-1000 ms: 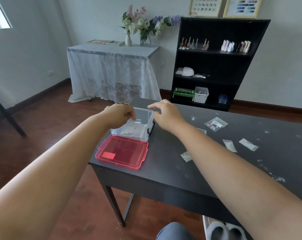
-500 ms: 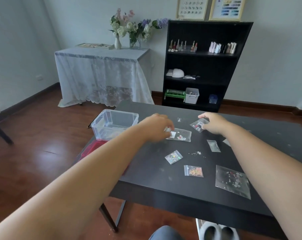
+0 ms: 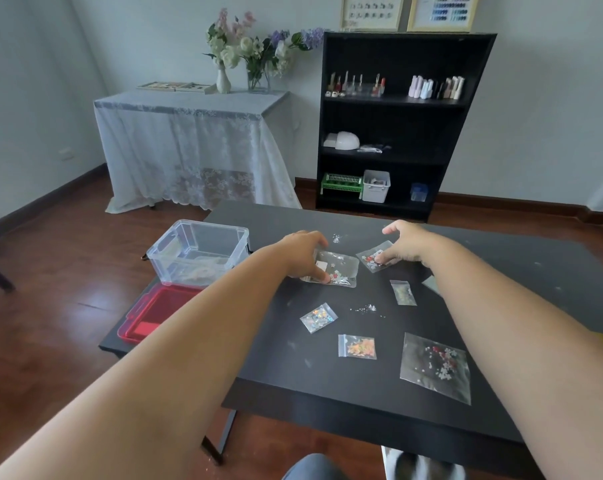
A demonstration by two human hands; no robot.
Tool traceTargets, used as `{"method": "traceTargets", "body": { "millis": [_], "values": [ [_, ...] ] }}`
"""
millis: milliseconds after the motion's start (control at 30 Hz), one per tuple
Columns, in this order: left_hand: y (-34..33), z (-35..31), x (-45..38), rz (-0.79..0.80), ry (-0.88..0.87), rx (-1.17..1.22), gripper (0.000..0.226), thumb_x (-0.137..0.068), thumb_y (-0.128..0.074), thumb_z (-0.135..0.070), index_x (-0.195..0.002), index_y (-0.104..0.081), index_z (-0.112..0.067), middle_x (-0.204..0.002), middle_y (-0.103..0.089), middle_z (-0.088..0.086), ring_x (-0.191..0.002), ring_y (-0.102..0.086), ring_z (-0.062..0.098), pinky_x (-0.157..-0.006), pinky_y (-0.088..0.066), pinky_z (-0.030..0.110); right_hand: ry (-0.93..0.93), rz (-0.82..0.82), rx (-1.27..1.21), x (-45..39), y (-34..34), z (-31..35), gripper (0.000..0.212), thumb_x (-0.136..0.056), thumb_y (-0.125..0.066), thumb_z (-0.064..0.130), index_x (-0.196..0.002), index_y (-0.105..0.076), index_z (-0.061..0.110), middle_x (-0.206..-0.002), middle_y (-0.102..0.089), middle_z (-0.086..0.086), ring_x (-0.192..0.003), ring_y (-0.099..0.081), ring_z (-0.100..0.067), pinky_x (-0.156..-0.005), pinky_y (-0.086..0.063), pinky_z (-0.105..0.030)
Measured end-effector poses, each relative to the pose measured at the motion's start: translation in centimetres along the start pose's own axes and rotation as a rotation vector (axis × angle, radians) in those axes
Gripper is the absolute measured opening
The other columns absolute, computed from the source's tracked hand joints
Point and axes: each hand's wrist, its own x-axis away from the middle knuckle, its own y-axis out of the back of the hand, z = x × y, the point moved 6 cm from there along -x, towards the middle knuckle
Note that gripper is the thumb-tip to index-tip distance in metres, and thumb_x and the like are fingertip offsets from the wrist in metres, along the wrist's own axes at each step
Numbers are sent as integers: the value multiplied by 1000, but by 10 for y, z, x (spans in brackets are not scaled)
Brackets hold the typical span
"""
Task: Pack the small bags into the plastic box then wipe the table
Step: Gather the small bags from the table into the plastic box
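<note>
I have both hands out over the black bench (image 3: pixel 327 375), each working a different packet so I can carry two to the box in one trip. My left hand (image 3: pixel 301 254) pinches the near edge of a clear bag of flower pieces (image 3: pixel 341 271), fingers curled on its corner to peel it off the surface. My right hand (image 3: pixel 405 245) has its fingertips pressing down on a smaller bag with red bits (image 3: pixel 371 259); whether it has truly gripped it yet I cannot tell. The plastic box (image 3: pixel 197 252) stands open at the bench's left end, its red lid (image 3: pixel 154 315) lying just in front, out of the way for dropping bags in. Four more bags lie loose nearer me: a holographic one (image 3: pixel 319 317), an orange one (image 3: pixel 357 346), a greenish one (image 3: pixel 403 292) and a large clear one (image 3: pixel 435 367). Wiping comes later, I judge.
</note>
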Motion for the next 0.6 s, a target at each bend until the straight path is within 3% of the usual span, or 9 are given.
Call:
{"method": "traceTargets", "body": {
  "millis": [200, 300, 400, 500, 600],
  "values": [
    [10, 0, 6, -62, -16, 50, 56, -69, -82, -33, -118, -58, -25, -115, -58, 1, -95, -51, 18, -79, -42, 29, 139, -67, -128, 11, 0, 7, 33, -78, -75, 16, -104, -59, 29, -137, -49, -6, -121, -49, -20, -88, -42, -34],
    [28, -4, 18, -134, -82, 77, 32, -78, -73, -26, -109, -63, -27, -108, -60, 1, -91, -53, 17, -72, -42, 26, 182, -146, -181, 22, 10, 20, 18, -81, -70, 16, -92, -63, 29, -117, -59, -4, -98, -60, -18, -75, -53, -35],
    [54, -5, 38, -194, -152, 104, 22, -84, -68, -25, -105, -66, -32, -95, -61, -2, -82, -58, 12, -60, -40, 15, 227, -249, -224, 36, 26, 41, 13, -78, -72, 19, -82, -65, 29, -95, -63, -1, -79, -60, -16, -56, -46, -26],
    [86, 8, 62, -284, -154, 140, 24, -87, -64, -24, -107, -66, -37, -74, -52, -14, -60, -54, -5, -51, -35, 8, 283, -314, -334, 49, 33, 70, 14, -74, -76, 21, -79, -64, 27, -87, -63, 4, -76, -60, -11, -55, -42, -24],
    [113, 34, 84, -369, -118, 128, 28, -89, -62, -22, -111, -66, -37, -71, -50, -17, -54, -49, -4, -56, -35, 11, 344, -404, -474, 61, 31, 104, 16, -75, -77, 22, -79, -62, 27, -84, -65, 6, -74, -60, -7, -56, -43, -22]
  ]
}}
